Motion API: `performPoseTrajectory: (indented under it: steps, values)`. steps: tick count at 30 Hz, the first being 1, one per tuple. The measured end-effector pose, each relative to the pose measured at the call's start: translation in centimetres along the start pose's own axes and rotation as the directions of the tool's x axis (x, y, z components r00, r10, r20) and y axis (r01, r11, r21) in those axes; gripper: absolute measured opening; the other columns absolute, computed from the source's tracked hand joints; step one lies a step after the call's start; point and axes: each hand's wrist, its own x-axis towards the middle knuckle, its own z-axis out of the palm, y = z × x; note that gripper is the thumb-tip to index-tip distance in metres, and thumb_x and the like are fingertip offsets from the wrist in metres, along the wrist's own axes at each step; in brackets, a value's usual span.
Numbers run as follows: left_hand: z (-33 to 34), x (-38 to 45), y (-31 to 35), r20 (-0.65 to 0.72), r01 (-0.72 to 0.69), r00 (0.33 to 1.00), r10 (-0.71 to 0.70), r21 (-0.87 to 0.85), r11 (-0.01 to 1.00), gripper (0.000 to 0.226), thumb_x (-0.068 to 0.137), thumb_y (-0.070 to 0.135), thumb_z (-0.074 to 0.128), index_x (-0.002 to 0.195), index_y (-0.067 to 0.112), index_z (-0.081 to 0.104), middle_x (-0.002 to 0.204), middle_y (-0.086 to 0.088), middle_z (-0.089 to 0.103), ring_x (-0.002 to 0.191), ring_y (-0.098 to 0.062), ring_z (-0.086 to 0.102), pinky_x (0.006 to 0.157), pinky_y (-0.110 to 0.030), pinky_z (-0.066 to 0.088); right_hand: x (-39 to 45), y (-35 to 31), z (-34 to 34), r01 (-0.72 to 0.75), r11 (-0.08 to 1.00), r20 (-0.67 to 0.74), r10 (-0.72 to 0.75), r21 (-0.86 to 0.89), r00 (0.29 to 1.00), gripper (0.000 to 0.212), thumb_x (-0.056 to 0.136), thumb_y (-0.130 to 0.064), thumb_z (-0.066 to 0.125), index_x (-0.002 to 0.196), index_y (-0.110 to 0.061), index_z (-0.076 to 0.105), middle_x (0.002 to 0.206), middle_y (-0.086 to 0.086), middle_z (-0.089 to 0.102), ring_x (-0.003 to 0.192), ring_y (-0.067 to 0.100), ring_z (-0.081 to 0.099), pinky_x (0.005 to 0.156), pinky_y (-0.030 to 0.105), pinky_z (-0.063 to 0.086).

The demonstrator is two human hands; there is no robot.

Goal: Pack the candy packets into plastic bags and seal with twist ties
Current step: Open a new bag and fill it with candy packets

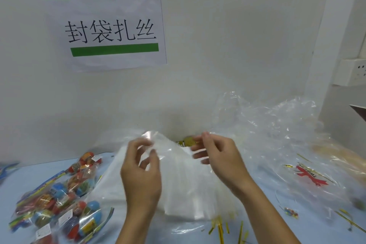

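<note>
A stack of clear plastic bags (184, 188) lies in the middle of the light blue table (23, 180). My left hand (140, 172) pinches the upper edge of the top bag between thumb and fingers. Just right of it, my right hand (215, 156) has its fingers curled at the same raised bag edge; its grip is blurred. Colourful candy packets (59, 198) in clear wrappers lie piled at the left. Gold twist ties (221, 228) are scattered near the front edge, below the bag stack.
Crumpled clear plastic wrapping (277, 130) fills the right side, over a packet with a red bow print (311, 174). A small gold item (187, 141) sits behind the bags by the wall. A paper sign (111, 27) hangs on the wall; a socket (354, 73) is at the far right.
</note>
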Motion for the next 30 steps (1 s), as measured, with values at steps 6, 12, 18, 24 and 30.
performPoseTrajectory:
  steps: [6,12,18,24,30]
  values:
    - [1.8,-1.6,2.1,0.354,-0.457,0.854,0.382,0.158,0.875,0.037,0.077,0.006,0.064,0.099,0.036,0.070,0.115,0.018,0.063,0.117,-0.002,0.052,0.094,-0.012,0.041,-1.0,-1.7,2.5,-0.237,0.817,0.294,0.087,0.525,0.952,0.032,0.098,-0.037,0.056,0.109,-0.010,0.068,0.101,0.011,0.072,0.088,0.026,0.068,0.076,0.037,0.059]
    - [1.1,-1.2,2.1,0.333,-0.188,0.929,0.162,0.049,0.981,0.023,0.086,0.015,0.058,0.096,0.025,0.075,0.098,0.019,0.073,0.102,-0.002,0.066,0.088,-0.015,0.048,-0.3,-0.7,1.0,-0.076,0.866,-0.138,0.164,0.494,0.977,0.019,0.091,0.006,0.060,0.088,-0.010,0.068,0.086,0.011,0.074,0.074,0.022,0.071,0.061,0.029,0.056]
    - [0.4,0.3,2.4,0.374,0.500,0.851,-0.369,-0.358,0.789,0.047,0.080,0.053,0.061,0.104,0.013,0.069,0.099,-0.007,0.076,0.096,-0.025,0.073,0.081,-0.041,0.059,-0.2,0.3,0.2,0.305,0.952,-0.153,-0.307,-0.039,0.939,0.019,0.087,-0.008,0.075,0.088,-0.026,0.070,0.094,-0.013,0.074,0.093,0.005,0.069,0.080,0.020,0.054]
    - [0.0,0.8,0.7,0.204,0.587,0.810,-0.551,-0.306,0.750,0.030,0.085,0.004,0.074,0.112,0.009,0.063,0.099,-0.012,0.075,0.088,-0.023,0.074,0.073,-0.033,0.058,-0.6,1.8,1.0,0.432,0.774,0.165,-0.403,-0.464,0.900,0.027,0.082,-0.009,0.077,0.089,-0.033,0.067,0.107,-0.028,0.064,0.115,0.000,0.056,0.102,0.019,0.039]
    - [-1.0,0.8,-1.6,0.080,0.581,0.812,-0.577,-0.195,0.790,0.036,0.082,0.001,0.077,0.109,0.019,0.063,0.083,-0.002,0.073,0.079,-0.016,0.069,0.077,-0.028,0.052,-0.3,2.5,-0.1,0.280,0.806,0.182,-0.216,-0.522,0.959,0.025,0.086,-0.028,0.076,0.099,-0.044,0.061,0.112,-0.034,0.057,0.117,0.000,0.048,0.105,0.021,0.036]
